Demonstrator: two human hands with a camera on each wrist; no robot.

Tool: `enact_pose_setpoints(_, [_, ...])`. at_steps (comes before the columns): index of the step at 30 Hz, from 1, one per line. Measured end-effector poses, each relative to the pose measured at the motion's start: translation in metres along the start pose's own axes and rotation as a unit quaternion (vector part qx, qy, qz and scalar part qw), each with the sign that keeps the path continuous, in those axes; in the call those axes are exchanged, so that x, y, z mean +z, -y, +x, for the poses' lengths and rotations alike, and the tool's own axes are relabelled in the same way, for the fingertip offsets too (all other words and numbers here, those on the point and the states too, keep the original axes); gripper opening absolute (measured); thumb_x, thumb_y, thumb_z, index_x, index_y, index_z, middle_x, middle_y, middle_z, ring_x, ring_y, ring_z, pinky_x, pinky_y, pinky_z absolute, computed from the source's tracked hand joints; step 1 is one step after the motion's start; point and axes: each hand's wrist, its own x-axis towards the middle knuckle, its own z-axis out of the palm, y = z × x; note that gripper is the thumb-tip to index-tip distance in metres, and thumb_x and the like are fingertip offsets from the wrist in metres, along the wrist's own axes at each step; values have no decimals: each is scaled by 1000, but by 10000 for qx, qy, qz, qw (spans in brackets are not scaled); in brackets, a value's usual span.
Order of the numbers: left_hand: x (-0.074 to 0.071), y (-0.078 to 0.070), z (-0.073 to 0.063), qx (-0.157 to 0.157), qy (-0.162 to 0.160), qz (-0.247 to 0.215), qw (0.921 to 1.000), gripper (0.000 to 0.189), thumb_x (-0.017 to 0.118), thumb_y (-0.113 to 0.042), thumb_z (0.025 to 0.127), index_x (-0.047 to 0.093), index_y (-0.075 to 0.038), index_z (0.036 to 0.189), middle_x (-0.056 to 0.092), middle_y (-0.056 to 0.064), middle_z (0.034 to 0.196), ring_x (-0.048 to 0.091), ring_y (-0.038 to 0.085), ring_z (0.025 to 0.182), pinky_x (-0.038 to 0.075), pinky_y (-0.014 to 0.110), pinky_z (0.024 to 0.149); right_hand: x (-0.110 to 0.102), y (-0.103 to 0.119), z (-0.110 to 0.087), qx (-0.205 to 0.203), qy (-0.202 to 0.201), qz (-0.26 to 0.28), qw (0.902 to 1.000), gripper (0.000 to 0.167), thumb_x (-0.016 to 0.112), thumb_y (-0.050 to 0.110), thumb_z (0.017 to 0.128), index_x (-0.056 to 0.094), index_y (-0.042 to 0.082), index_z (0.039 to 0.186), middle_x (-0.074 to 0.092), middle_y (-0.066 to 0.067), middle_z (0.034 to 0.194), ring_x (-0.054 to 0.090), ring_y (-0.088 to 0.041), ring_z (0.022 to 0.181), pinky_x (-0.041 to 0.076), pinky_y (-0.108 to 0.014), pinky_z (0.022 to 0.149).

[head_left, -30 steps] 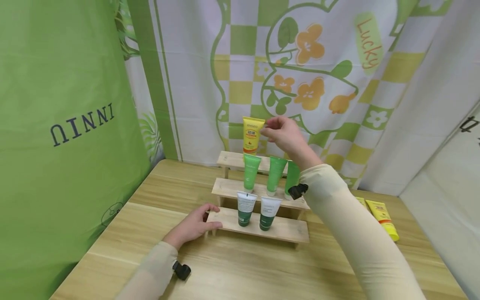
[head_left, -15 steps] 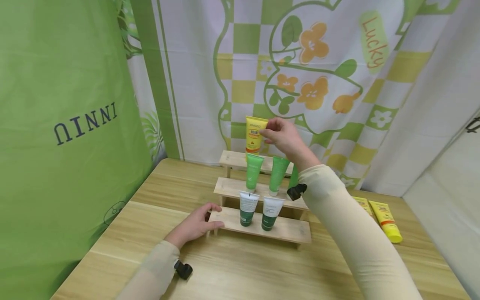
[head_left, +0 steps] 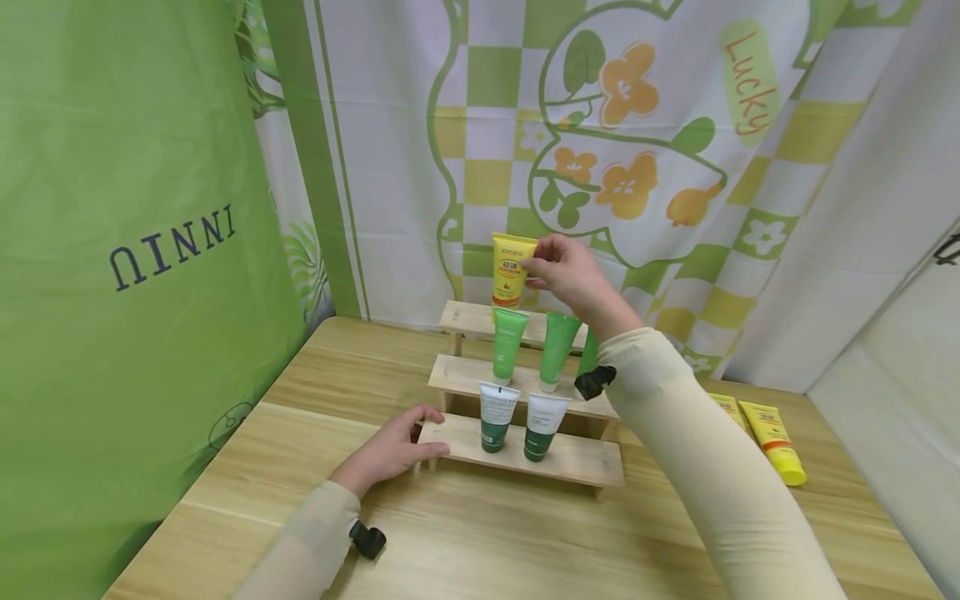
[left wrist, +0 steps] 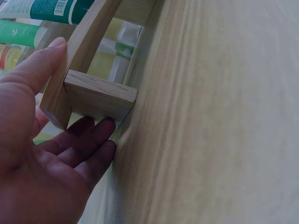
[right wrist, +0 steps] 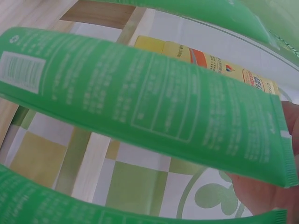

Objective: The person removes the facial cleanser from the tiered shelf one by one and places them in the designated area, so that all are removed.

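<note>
A yellow squeeze tube [head_left: 509, 271] stands cap down on the top tier of a three-step wooden display rack [head_left: 459, 315]. My right hand [head_left: 573, 271] pinches its upper right edge, thumb across the front. In the right wrist view a green tube [right wrist: 154, 107] covers much of the yellow one and part of the hand. My left hand [head_left: 390, 450] grips the left end of the lowest tier. Its thumb lies along the board's edge in the left wrist view, with the fingers bent by the support block [left wrist: 100, 93].
Green tubes [head_left: 509, 343] stand on the middle tier, one partly behind my right forearm. Two white-and-green tubes [head_left: 498, 417] are upright on the bottom tier. More yellow tubes [head_left: 772, 442] lie on the table at the right. A patterned curtain [head_left: 390, 167] hangs behind the rack.
My right thumb has come further over the front of the yellow tube. The head view has shifted slightly. My left hand keeps its place on the rack.
</note>
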Motion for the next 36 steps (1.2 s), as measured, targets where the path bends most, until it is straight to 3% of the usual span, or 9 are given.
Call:
enact_pose_setpoints(14, [6,3,4,28,2,9,10000,49,74,-47,86,56,-21,123,56,7,131,53,27,115,40,51,98,-19,2,-7,-67,-77,-31,9999,25,60,6,97,49,-5,117,55,-19,118,59,-30,110,52,-37,88])
enact_pose_setpoints(26, [6,4,6,-40,56,-186,9998,50,76,-44,85,55,-20,123,62,2,113,57,18,94,44,40,85,-58,12,-22,-179,-423,241,9987,19,59,4,97,48,-2,111,54,-17,111,60,-30,106,51,-40,90])
enact_pose_setpoints(36, [8,7,9,-6,62,-247,9997,49,77,-43,84,55,-19,121,61,5,107,57,20,86,44,38,76,-97,17,-50,-366,-828,351,9953,18,64,7,95,52,-1,105,58,-13,104,64,-24,97,53,-37,86])
